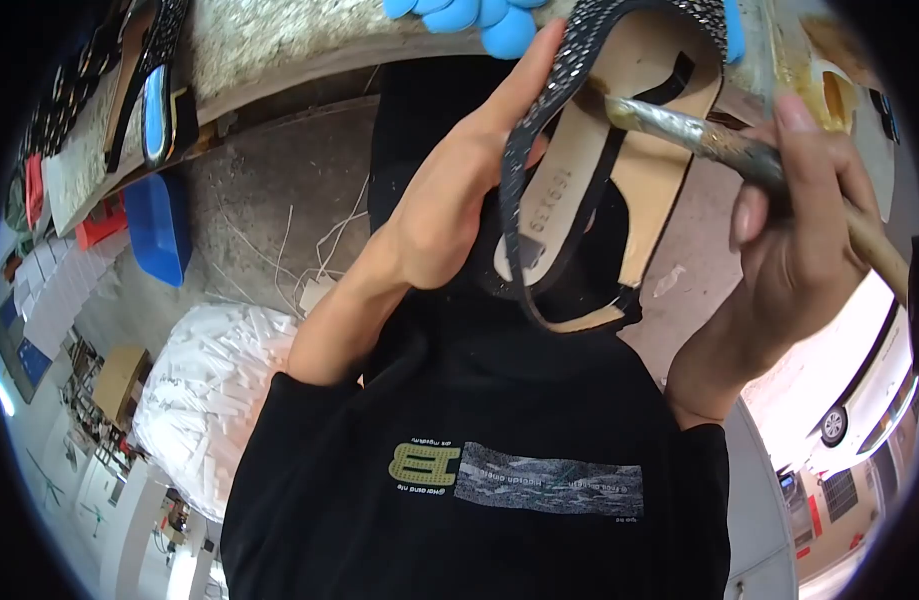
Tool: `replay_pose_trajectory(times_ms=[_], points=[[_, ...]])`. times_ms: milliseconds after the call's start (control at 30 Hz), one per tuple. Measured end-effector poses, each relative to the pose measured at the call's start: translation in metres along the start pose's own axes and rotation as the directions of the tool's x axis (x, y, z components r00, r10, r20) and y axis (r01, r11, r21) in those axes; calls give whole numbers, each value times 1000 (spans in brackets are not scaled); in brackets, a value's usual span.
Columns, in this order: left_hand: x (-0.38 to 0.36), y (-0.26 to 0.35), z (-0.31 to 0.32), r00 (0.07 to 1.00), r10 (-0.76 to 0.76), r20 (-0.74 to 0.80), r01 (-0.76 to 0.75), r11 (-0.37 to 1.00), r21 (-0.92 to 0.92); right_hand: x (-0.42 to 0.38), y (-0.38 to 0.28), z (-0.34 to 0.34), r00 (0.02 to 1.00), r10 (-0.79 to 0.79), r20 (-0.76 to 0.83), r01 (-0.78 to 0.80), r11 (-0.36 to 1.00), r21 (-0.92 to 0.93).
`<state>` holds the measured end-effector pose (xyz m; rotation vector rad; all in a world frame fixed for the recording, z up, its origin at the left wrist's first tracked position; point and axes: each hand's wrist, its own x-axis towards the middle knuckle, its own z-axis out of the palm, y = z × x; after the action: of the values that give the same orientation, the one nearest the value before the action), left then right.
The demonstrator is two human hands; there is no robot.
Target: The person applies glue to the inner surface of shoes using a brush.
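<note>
My left hand (449, 195) grips a black sandal (644, 215) by its glittery strap, thumb along the outside. Inside it show a beige insole (554, 215) with printed markings and a tan lining. My right hand (804, 210) is closed around the handle of a brush (724, 145) with a metal ferrule. The brush's bristle end is inside the sandal, at a dark brownish patch on the insole toward the front.
A worn table edge (289, 60) runs across the top, with blue rounded pieces (479, 18) on it. More sandals (139, 85) lie at upper left. A blue bin (159, 230) and a bulging white bag (214, 385) are on the left. A yellow-stained container (832, 95) stands at upper right.
</note>
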<state>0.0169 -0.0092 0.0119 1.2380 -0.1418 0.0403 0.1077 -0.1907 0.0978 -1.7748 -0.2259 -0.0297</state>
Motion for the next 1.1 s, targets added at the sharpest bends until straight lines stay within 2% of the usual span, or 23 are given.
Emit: replay_pose_trajectory(times_ms=[67, 133, 167, 300, 567, 633, 667, 867, 967, 1067, 1100], points=[[4, 15, 11, 987, -152, -53, 148, 986, -74, -9, -3, -5, 995, -74, 71, 74, 997, -1], [5, 33, 15, 964, -246, -105, 258, 957, 130, -20, -7, -5, 983, -132, 127, 117, 986, 120], [5, 33, 16, 961, -250, -119, 265, 955, 130, -24, -9, -5, 982, -127, 138, 109, 986, 128], [4, 35, 18, 941, -300, -153, 315, 946, 81, -37, -19, -4, 912, -277, 304, 249, 960, 128], [6, 36, 19, 928, -335, -162, 337, 941, -13, -37, -14, -17, 843, -414, 342, 456, 889, -46], [7, 35, 20, 928, -336, -160, 334, 942, -35, -22, -24, -13, 704, -468, 534, 546, 838, 15], [7, 35, 20, 928, -336, -158, 333, 942, -45, -21, -29, -7, 699, -472, 537, 551, 834, 16], [9, 34, 21, 932, -339, -129, 329, 939, -96, 10, -42, 4, 521, -445, 728, 644, 765, 7], [10, 33, 21, 934, -342, -102, 329, 937, -120, 7, -62, 35, 432, -408, 804, 687, 726, -1], [11, 32, 21, 938, -343, -56, 333, 932, -142, 45, -51, 2, 357, -351, 866, 728, 685, -23], [11, 29, 20, 953, -296, -58, 293, 955, -52, 81, -31, -44, 337, -326, 883, 743, 668, -37]])
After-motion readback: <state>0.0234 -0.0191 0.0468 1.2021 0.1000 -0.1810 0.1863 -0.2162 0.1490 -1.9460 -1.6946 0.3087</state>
